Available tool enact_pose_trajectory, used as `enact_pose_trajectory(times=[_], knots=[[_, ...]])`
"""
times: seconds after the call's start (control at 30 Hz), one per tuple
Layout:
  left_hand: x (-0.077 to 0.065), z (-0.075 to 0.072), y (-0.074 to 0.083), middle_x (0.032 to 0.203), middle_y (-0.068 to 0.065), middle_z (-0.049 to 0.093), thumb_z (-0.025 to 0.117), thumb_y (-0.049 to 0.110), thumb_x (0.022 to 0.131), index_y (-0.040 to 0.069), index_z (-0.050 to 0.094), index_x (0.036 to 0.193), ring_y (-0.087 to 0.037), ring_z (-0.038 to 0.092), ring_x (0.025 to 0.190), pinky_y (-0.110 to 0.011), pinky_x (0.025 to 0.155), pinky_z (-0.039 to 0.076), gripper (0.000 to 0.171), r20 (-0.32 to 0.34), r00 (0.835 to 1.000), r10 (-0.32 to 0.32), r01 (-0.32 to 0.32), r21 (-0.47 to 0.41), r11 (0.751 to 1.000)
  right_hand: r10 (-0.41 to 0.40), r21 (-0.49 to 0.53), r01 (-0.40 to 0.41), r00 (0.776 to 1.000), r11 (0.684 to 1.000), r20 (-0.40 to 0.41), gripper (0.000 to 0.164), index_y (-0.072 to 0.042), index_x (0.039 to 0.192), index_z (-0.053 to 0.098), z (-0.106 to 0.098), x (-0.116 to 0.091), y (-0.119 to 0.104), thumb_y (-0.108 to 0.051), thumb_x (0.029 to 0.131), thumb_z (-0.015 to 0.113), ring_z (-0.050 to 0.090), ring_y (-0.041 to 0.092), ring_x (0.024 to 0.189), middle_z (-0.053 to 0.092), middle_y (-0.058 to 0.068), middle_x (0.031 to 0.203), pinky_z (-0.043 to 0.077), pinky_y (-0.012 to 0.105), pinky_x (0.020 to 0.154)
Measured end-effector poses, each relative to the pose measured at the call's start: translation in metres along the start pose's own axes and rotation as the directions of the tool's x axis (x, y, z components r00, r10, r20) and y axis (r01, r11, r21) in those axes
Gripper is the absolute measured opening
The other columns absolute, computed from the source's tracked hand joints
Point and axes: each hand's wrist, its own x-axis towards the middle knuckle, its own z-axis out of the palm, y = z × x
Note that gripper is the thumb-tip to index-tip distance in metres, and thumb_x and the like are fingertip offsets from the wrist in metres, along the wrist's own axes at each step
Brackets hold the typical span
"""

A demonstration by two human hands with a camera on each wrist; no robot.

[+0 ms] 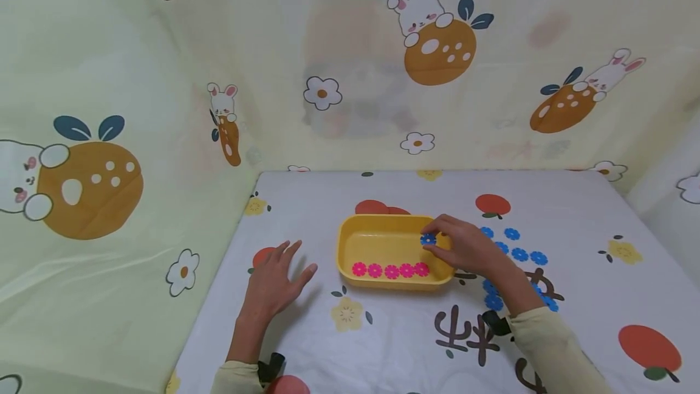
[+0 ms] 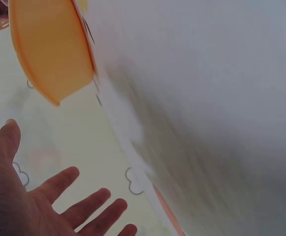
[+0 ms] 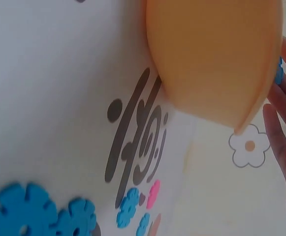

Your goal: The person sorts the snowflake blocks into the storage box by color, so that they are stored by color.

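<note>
Thumb and fingers of my right hand (image 1: 465,245) pinch a blue snowflake-shaped plastic piece (image 1: 428,239) over the right end of a yellow tray (image 1: 396,286). In the right wrist view, the same blue piece (image 3: 279,72) peeks out between the fingers, mostly hidden by the tray's rim. Several pink flower-like pieces (image 1: 391,272) lie in a row along the tray's near side. Left of the tray, my left hand (image 1: 275,283) hovers with fingers spread, holding nothing. The left wrist view shows those fingers (image 2: 91,204) apart from the tray (image 2: 51,49).
Several blue pieces (image 1: 519,254) lie on the printed tablecloth (image 1: 404,345) right of the tray, some partly behind the right forearm. A pink piece (image 3: 153,194) sits near blue ones in the right wrist view. A patterned cloth wall (image 1: 361,65) stands behind.
</note>
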Motion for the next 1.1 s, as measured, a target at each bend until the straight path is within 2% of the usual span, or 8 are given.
enact_pose_trajectory(times=[0.3,0.57,0.83,1.1], knots=[[0.000,-0.001,-0.001,0.165,-0.017,0.048,0.059,0.066,0.102,0.019,0.049,0.163,-0.041,0.054,0.145,-0.066,0.109,0.050,0.078,0.001,1.000,0.001,-0.001,0.004,1.000,0.034,0.003,-0.034,0.998,0.999,0.044,0.035,-0.009,0.123,0.074,0.010,0.005,0.003,-0.016,0.092,0.088,0.072,0.030,0.109,0.073,0.005,0.114,0.063,0.050,0.093],[0.001,-0.001,-0.001,0.165,-0.017,0.048,0.059,0.066,0.102,0.019,0.050,0.162,-0.042,0.055,0.144,-0.067,0.107,0.051,0.077,-0.002,1.000,-0.006,0.006,0.005,1.000,0.108,-0.043,-0.103,0.983,0.994,0.150,0.033,-0.014,0.123,0.075,0.020,0.012,0.004,-0.022,0.094,0.086,0.069,0.028,0.111,0.076,0.002,0.115,0.063,0.050,0.095],[0.002,0.000,-0.002,0.165,-0.017,0.048,0.058,0.066,0.103,0.019,0.050,0.162,-0.041,0.053,0.146,-0.067,0.109,0.049,0.077,0.004,1.000,-0.014,0.014,0.000,1.000,0.077,-0.085,-0.058,0.965,0.995,0.252,0.032,-0.015,0.118,0.077,0.023,0.023,0.007,-0.024,0.090,0.088,0.070,0.023,0.105,0.076,-0.001,0.111,0.063,0.046,0.095],[0.002,0.001,-0.003,0.165,-0.017,0.048,0.058,0.067,0.102,0.019,0.050,0.162,-0.041,0.052,0.146,-0.067,0.111,0.047,0.077,0.004,1.000,-0.022,0.022,-0.004,1.000,0.056,-0.132,-0.016,0.952,0.991,0.302,0.030,-0.015,0.114,0.079,0.026,0.029,0.006,-0.023,0.088,0.091,0.069,0.021,0.101,0.077,-0.002,0.109,0.060,0.050,0.098]])
